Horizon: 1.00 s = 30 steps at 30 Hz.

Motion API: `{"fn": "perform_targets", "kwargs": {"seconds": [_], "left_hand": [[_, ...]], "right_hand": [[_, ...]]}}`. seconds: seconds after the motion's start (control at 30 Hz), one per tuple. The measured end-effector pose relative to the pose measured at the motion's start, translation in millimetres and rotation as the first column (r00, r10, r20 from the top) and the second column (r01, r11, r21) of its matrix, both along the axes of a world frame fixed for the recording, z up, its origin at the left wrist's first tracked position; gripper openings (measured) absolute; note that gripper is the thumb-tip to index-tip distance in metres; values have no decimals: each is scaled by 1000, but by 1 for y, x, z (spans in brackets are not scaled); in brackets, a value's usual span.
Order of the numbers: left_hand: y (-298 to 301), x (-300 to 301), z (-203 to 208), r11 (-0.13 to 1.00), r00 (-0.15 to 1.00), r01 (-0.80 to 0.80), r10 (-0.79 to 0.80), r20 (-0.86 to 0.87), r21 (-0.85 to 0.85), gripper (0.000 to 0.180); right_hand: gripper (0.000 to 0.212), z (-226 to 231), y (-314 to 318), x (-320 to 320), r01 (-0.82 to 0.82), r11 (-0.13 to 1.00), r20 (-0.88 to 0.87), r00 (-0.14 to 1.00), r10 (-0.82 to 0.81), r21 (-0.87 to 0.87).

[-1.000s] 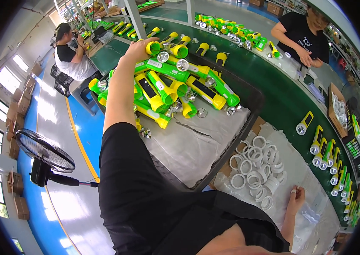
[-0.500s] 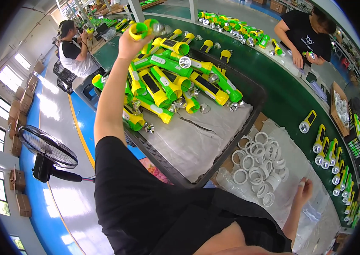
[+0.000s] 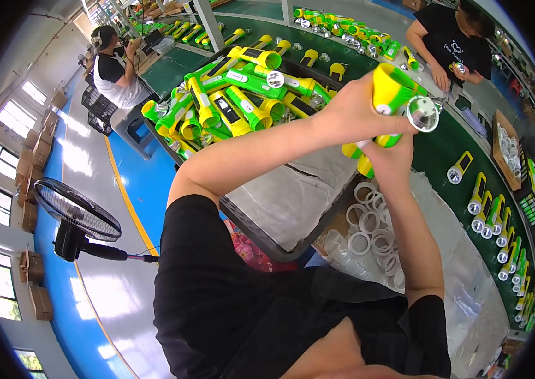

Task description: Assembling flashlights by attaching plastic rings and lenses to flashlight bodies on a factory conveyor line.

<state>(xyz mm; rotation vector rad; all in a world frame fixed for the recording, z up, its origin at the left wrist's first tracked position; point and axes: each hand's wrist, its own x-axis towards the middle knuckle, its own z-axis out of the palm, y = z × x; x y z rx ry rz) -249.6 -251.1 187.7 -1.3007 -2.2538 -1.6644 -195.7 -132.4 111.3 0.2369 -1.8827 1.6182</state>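
Note:
My left hand (image 3: 352, 114) is closed round a yellow-and-green flashlight (image 3: 388, 88), its wide yellow head upward. A shiny silver reflector (image 3: 423, 114) hangs beside that head. Just below, my right hand (image 3: 395, 161) is curled at the flashlight's lower part, with yellow and green showing between its fingers. Its fingertips are partly hidden, and something white shows at one of them. Behind my left forearm, a dark crate (image 3: 267, 243) holds a heap of yellow-and-green flashlights (image 3: 232, 114), some with loose reflectors.
White rings (image 3: 381, 240) lie in a pile under my right forearm. Finished-looking flashlights (image 3: 479, 192) line the green bench (image 3: 434, 161) at right. Across it a person (image 3: 453, 44) handles a reflector; another person (image 3: 116, 69) sits far left. A fan (image 3: 78, 211) stands at left.
My left hand has brought the flashlight from above the crate's far left across to the right. My right hand has risen from beside the white rings to meet it.

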Motion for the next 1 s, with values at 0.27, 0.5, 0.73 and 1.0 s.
{"fn": "perform_targets", "kwargs": {"seconds": [0.27, 0.5, 0.73, 1.0], "left_hand": [[-184, -231, -33, 709, 718, -626, 360, -596, -326, 79], [-180, -246, -79, 417, 672, -728, 279, -686, -543, 52], [-155, -176, -14, 747, 514, -664, 422, -746, -34, 44], [-28, -4, -7, 962, 991, -35, 68, 115, -271, 46]], "right_hand": [[54, 0, 58, 45, -209, 700, 266, 821, 505, -683], [73, -18, 62, 56, -139, 592, 275, 786, 554, -794], [72, -17, 58, 61, -212, 578, 222, 778, 588, -788], [68, -2, 28, 68, -329, 445, 23, 783, 622, -833]]}}
